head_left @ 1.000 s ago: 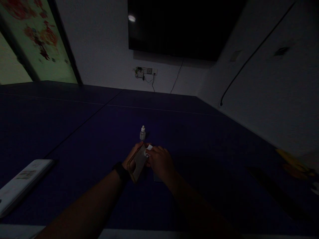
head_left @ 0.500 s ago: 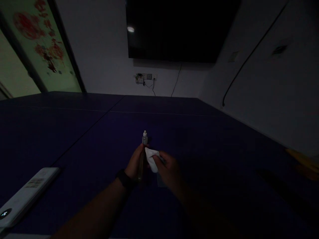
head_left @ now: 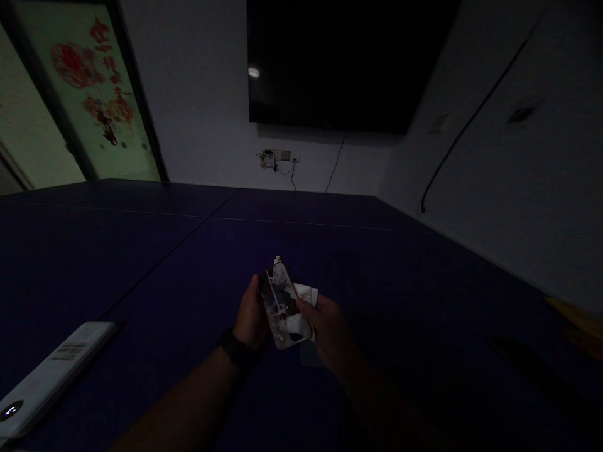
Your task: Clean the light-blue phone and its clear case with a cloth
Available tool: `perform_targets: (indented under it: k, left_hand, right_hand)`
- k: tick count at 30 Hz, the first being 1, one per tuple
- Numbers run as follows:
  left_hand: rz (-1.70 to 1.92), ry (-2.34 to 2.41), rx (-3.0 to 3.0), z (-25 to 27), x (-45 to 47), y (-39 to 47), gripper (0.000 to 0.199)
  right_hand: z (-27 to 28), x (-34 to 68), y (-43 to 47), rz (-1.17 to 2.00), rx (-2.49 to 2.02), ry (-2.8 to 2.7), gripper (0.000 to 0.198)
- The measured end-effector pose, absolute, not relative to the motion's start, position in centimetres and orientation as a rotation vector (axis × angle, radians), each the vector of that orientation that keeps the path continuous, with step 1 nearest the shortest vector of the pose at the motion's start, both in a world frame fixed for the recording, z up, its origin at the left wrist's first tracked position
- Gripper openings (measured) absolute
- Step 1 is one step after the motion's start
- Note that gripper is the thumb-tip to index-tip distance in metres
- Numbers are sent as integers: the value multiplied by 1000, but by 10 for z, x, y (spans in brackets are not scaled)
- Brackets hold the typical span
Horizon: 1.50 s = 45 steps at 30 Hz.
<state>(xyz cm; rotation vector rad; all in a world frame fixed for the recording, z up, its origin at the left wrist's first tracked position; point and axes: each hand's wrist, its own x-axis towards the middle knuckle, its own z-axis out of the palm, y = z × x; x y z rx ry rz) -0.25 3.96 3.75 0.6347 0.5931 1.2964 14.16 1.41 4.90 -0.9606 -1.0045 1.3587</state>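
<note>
A phone case (head_left: 281, 301) with a printed grey, white and brown pattern is held tilted over the dark blue table; I cannot tell whether a phone is inside it. My left hand (head_left: 249, 317), with a dark band at the wrist, is closed around its left edge. On the other side, my right hand (head_left: 330, 323) pinches a white wipe (head_left: 307, 292) against the case's right edge, part of the wipe lying behind the case. Just beyond the case's top, the white tip of a small dropper bottle (head_left: 277, 258) shows, its body hidden. A dark grey flat piece (head_left: 308, 356) lies under my right hand.
A long white device (head_left: 59, 370) with a lit round mark lies at the left. Something yellow (head_left: 577, 317) sits at the right edge. Beyond the dark blue table (head_left: 188, 263) are a wall with sockets (head_left: 277, 156) and a large black screen (head_left: 348, 63). The light is dim.
The phone case has turned from edge-on to show its patterned face, now covering most of the bottle. The wipe has shifted from in front of the case to its right edge and behind.
</note>
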Motion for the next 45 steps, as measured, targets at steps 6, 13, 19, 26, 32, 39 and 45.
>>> perform_targets:
  k: [6,13,19,26,32,39,45]
  left_hand:
    - [1095,332,449,38,-8,38,77]
    - [1140,311,354,41,-9,36,66]
    - [1002,403,373,32,13,25,66]
    - [1032,407,390,21,19,26,69]
    - [1042,420,391,21,16,27,69]
    - [1094,454,398,23,17,26,60]
    - [989,413,433,21,18,26,71]
  right_hand:
    - [43,136,14,1456,-928,-996,55]
    - [44,171,35,1054,-1158,-960,49]
    - [43,178,33,709,-1199,-1230,33]
    - [29,167,32,203,-915,-2119,46]
    - [31,182,39,151,-897,-2108,46]
    - [35,185,39,137,-686,-2227,45]
    - [37,189,40,95,-785,-2179,50]
